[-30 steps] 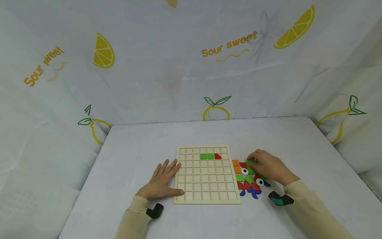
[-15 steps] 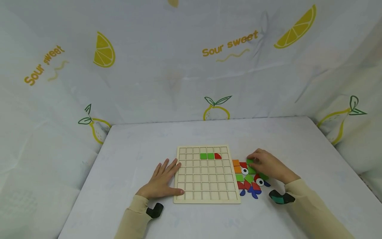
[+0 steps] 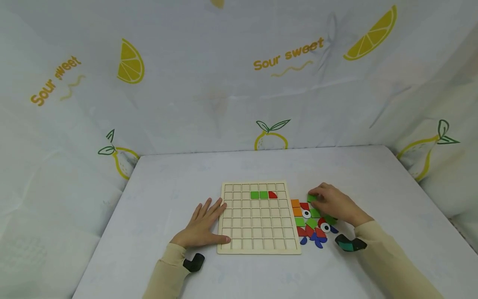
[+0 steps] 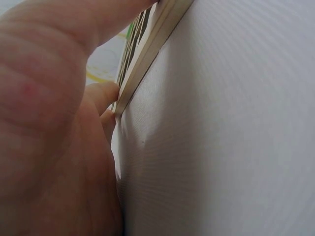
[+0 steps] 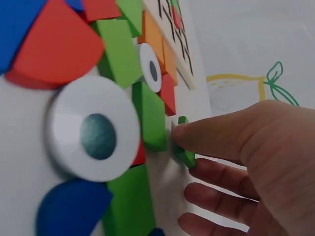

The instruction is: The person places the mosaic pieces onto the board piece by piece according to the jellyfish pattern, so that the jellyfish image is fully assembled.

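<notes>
A pale wooden grid board lies flat on the table. Two green squares and a red quarter-round piece sit side by side in its second row from the far edge. My left hand is spread, fingertips and thumb resting on the board's left edge. To the right of the board, my right hand pinches a green square tile between thumb and fingers. The tile is tilted, beside the far end of a cluster of loose pieces.
The loose pieces include orange squares, green squares, red pieces, blue pieces and white eye discs, close against the board's right edge. A white patterned cloth hangs behind the table.
My right hand has moved slightly away from me, and the pinched green tile has come apart from the green piece beside it. The left hand and the board have stayed put.
</notes>
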The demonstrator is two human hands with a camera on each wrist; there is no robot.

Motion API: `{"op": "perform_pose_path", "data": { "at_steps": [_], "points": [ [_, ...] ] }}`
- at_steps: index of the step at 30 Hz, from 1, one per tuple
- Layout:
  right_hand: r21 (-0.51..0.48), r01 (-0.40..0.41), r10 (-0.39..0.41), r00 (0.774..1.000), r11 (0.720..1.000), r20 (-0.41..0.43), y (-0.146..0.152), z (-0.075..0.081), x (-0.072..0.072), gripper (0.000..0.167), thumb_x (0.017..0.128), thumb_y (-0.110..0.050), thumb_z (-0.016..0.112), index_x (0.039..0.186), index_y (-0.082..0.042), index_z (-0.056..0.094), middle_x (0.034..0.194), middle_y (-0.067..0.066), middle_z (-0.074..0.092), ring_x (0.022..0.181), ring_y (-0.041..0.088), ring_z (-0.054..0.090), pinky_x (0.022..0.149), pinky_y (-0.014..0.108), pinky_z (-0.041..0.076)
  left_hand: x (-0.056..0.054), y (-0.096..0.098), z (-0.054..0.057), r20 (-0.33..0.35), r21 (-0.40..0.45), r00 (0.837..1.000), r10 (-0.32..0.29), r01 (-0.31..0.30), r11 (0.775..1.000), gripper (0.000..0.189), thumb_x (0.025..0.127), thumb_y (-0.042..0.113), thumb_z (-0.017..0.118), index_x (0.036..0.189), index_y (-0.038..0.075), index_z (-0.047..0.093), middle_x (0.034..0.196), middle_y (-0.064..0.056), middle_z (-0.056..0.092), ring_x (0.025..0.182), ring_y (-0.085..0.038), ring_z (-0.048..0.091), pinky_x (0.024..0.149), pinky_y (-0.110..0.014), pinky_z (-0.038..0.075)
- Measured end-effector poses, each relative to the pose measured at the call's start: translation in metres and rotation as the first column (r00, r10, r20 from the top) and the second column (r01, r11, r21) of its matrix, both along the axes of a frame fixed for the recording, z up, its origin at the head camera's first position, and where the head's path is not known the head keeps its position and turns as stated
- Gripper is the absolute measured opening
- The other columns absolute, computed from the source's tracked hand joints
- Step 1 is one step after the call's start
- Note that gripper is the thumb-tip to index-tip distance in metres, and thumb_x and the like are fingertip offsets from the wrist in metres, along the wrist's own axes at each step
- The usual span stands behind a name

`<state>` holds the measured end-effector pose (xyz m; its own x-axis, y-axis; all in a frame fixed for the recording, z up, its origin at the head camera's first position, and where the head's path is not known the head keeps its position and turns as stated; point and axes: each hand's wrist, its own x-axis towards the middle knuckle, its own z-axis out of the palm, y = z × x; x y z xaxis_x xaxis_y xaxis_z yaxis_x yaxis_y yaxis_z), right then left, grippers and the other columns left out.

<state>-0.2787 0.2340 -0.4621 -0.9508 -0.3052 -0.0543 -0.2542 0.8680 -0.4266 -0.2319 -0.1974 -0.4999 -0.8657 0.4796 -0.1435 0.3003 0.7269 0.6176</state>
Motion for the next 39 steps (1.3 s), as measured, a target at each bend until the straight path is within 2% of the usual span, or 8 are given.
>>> {"op": "perform_pose_path", "data": {
  "at_steps": [6,10,15,18,23,32,39],
  "points": [
    [-0.034,0.007,-0.007,1.000,0.999,-0.009,-0.010,0.010,-0.010,0.035,0.093,-0.020,0.072,0.124,-0.004,0.069,0.111,0.011,0.067,0.102,0.029,0.061,0.085,0.048,0.059,-0.003,-0.001,-0.007,0.018,-0.068,0.999,0.030,-0.028,0.997,0.110,0.078,0.066,0.074,0.164,0.028,0.016,0.172,0.011,0.001,0.160,-0.020,-0.014,0.128,-0.048,-0.013],
    [-0.048,-0.012,0.010,0.999,0.999,-0.034,-0.025,0.018,-0.017,0.034,0.094,-0.021,0.072,0.125,-0.006,0.069,0.112,0.009,0.067,0.103,0.028,0.060,0.085,0.046,0.059,-0.004,-0.002,-0.012,0.014,-0.081,0.999,0.037,-0.036,0.996,0.110,0.078,0.067,0.074,0.164,0.031,0.015,0.171,0.016,-0.001,0.159,-0.016,-0.016,0.128,-0.045,-0.014],
    [-0.092,-0.078,0.070,0.994,0.993,-0.079,-0.045,0.026,-0.025,0.032,0.095,-0.019,0.071,0.124,-0.005,0.068,0.113,0.009,0.067,0.101,0.025,0.060,0.085,0.043,0.058,-0.002,-0.002,-0.008,0.021,-0.066,0.999,0.034,-0.032,0.997,0.110,0.078,0.066,0.074,0.164,0.029,0.016,0.172,0.014,0.001,0.159,-0.017,-0.015,0.128,-0.045,-0.015],
    [-0.113,-0.103,0.094,0.992,0.988,-0.082,-0.057,0.030,-0.029,0.031,0.095,-0.018,0.071,0.123,-0.006,0.068,0.114,0.008,0.067,0.102,0.025,0.060,0.086,0.043,0.057,-0.001,-0.001,-0.003,0.033,-0.064,0.999,0.032,-0.030,0.997,0.109,0.079,0.064,0.075,0.164,0.028,0.018,0.172,0.012,0.002,0.159,-0.018,-0.015,0.128,-0.046,-0.014],
    [-0.138,-0.135,0.125,0.989,0.981,-0.079,-0.076,0.035,-0.033,0.032,0.095,-0.019,0.071,0.124,-0.006,0.068,0.115,0.008,0.067,0.104,0.026,0.059,0.089,0.045,0.056,-0.003,0.000,-0.002,0.040,-0.063,0.999,0.027,-0.025,0.998,0.110,0.079,0.065,0.074,0.164,0.028,0.016,0.172,0.013,0.001,0.159,-0.017,-0.016,0.127,-0.046,-0.016],
    [-0.197,-0.202,0.193,0.979,0.960,-0.062,-0.099,0.035,-0.041,0.034,0.096,-0.021,0.071,0.127,-0.008,0.068,0.116,0.006,0.066,0.108,0.027,0.059,0.092,0.045,0.054,-0.003,-0.001,-0.003,0.053,-0.052,0.998,0.022,-0.019,0.998,0.111,0.078,0.067,0.074,0.164,0.029,0.015,0.171,0.014,-0.001,0.158,-0.015,-0.017,0.127,-0.045,-0.017],
    [-0.230,-0.232,0.230,0.973,0.945,-0.034,-0.112,0.033,-0.046,0.033,0.097,-0.021,0.069,0.127,-0.007,0.068,0.118,0.007,0.065,0.110,0.027,0.058,0.093,0.045,0.054,-0.003,-0.001,-0.001,0.043,-0.053,0.999,0.018,-0.015,0.998,0.111,0.078,0.067,0.073,0.164,0.027,0.016,0.172,0.010,0.002,0.159,-0.018,-0.015,0.127,-0.045,-0.016]
  ]
}}
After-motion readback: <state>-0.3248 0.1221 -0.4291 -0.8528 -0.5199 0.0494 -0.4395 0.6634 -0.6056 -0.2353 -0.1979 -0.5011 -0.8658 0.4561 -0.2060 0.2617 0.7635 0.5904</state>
